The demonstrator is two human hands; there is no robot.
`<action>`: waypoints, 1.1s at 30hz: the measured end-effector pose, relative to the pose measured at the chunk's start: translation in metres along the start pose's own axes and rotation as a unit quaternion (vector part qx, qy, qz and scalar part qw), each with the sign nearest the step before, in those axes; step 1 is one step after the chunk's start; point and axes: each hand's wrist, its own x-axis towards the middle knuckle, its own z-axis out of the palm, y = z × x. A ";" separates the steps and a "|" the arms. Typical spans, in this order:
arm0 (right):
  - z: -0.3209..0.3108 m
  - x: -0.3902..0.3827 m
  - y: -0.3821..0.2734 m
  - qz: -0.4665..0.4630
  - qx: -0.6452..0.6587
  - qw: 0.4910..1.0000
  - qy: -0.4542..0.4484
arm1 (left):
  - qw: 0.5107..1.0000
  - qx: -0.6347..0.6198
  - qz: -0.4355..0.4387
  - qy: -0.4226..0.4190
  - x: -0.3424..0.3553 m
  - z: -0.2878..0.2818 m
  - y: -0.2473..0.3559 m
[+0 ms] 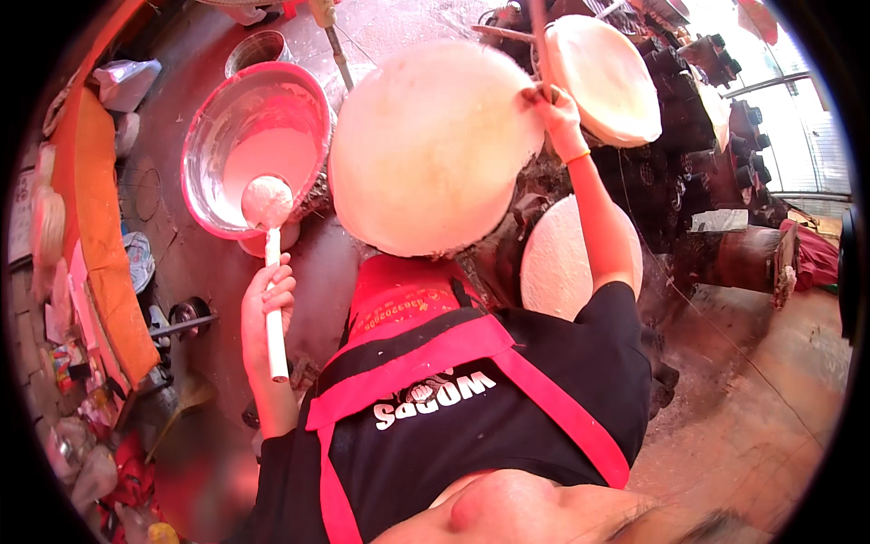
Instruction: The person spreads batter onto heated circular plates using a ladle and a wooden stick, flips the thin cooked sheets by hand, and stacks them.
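Note:
My left hand [269, 288] is closed around the white handle of a ladle [266, 201]. The ladle's batter-coated bowl hangs over a red-rimmed basin [193, 186] of pale batter. At the upper right edge of a large round pancake [433, 150], my right hand [555, 113] is closed on a thin stick [541, 45] that runs up and away from me. The pancake lies in front of me and hides most of the surface under it. Whether my right fingers also touch its edge, I cannot tell.
Two more pale rounds lie at the right: one far [605, 82], one nearer [566, 258] beneath my right arm. Dark stacked metal parts [666, 100] stand behind them. A metal bucket [258, 52] is beyond the basin. An orange-covered ledge [100, 236] runs along the left.

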 end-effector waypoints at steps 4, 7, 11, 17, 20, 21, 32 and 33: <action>-0.053 0.004 -0.010 -0.019 0.060 0.996 0.057 | 1.000 0.010 0.019 0.008 -0.013 0.004 -0.048; -0.126 0.028 -0.048 -0.097 0.046 0.994 -0.018 | 0.999 0.031 0.015 0.014 -0.011 0.010 -0.071; -0.186 0.045 -0.198 -0.218 -0.456 0.839 0.201 | 0.997 0.069 0.017 0.019 -0.010 0.028 -0.099; -0.235 0.041 -0.244 -0.535 -0.658 0.400 0.349 | 0.995 0.092 -0.041 -0.020 0.019 0.065 -0.116; -0.216 0.025 -0.201 -0.443 -0.734 0.465 0.221 | 0.994 0.089 -0.049 -0.044 0.022 0.077 -0.123; -0.216 0.026 -0.172 -0.398 -0.782 0.441 0.189 | 0.993 0.088 -0.052 -0.053 0.022 0.080 -0.125; -0.166 -0.017 0.088 -0.258 -0.657 0.671 0.226 | 0.993 0.117 -0.011 -0.014 -0.001 0.117 -0.148; -0.164 -0.017 0.087 -0.258 -0.651 0.673 0.237 | 0.992 0.129 -0.006 -0.011 -0.002 0.118 -0.147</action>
